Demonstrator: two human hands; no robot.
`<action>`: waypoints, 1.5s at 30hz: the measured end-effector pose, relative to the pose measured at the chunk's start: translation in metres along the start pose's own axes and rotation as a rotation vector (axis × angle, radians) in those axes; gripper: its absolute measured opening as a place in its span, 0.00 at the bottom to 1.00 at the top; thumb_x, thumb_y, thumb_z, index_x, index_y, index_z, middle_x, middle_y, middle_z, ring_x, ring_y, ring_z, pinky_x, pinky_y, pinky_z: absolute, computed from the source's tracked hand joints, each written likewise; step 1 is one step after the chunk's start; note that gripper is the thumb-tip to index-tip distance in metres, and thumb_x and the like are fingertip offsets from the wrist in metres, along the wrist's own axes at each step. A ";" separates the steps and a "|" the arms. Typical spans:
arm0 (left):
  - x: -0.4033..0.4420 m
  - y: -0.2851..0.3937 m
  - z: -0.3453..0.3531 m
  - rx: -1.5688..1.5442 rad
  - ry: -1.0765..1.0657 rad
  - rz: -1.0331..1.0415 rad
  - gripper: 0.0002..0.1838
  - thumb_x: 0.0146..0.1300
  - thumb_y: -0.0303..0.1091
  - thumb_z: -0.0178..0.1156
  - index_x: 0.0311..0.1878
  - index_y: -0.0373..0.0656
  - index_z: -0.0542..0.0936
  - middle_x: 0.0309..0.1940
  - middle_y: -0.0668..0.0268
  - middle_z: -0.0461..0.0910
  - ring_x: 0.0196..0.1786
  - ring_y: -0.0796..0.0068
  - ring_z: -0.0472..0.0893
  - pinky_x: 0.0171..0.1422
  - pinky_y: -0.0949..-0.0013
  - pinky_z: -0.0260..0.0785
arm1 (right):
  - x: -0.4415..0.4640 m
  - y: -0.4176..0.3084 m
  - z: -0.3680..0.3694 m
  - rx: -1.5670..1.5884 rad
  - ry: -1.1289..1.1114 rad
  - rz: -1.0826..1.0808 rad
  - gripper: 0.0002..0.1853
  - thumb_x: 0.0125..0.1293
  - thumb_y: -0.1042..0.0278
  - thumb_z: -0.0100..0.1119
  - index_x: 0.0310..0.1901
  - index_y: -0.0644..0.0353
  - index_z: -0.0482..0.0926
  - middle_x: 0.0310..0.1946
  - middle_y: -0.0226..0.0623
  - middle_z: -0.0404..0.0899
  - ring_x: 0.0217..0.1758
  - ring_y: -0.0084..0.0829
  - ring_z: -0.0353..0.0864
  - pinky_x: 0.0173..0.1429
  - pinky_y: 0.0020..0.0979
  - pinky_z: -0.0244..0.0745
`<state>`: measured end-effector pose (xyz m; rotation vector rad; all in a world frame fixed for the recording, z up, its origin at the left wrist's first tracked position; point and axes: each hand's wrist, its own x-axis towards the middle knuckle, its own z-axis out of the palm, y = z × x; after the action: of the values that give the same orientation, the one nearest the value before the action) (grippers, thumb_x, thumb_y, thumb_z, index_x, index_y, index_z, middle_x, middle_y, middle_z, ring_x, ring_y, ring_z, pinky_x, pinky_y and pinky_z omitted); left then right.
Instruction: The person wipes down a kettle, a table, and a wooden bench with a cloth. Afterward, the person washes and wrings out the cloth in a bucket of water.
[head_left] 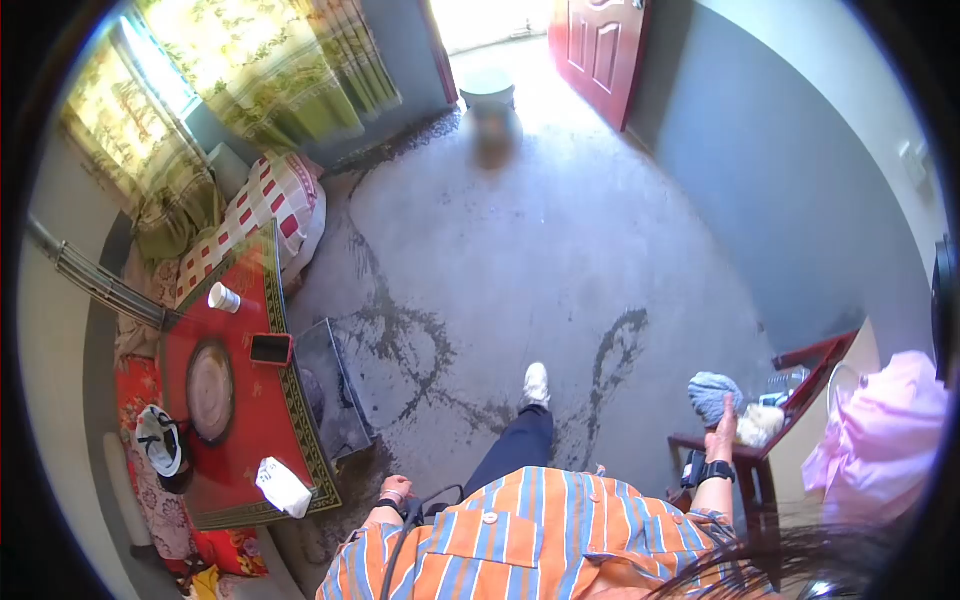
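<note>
My right hand is raised at the right, its fingers against a ball of grey-blue yarn. The fingers behind the ball are partly hidden. Just beyond that hand, a white fluffy bundle rests on a dark red wooden chair. My left hand hangs low beside my striped shirt, its fingers curled in with nothing visible in them. A black cord runs close by that wrist.
A red table at the left bears a phone, a paper cup and a white packet. A pink cloth hangs at the right. Wet marks streak the floor, and a bucket stands by the open door.
</note>
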<state>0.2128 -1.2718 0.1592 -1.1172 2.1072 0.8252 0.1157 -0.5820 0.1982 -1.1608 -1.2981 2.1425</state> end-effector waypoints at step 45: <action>-0.510 1.031 0.577 -0.437 -0.777 1.798 0.14 0.40 0.27 0.60 0.35 0.41 0.75 0.32 0.60 0.72 0.33 0.61 0.75 0.37 0.65 0.69 | 0.446 -0.415 -0.002 0.459 0.176 -0.735 0.28 0.58 0.50 0.50 0.52 0.66 0.64 0.50 0.39 0.68 0.53 0.32 0.68 0.59 0.34 0.62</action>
<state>-0.3120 -0.1286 0.4283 1.2356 1.7321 2.0006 -0.1833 -0.0741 0.3517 -0.5434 -0.8884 1.6143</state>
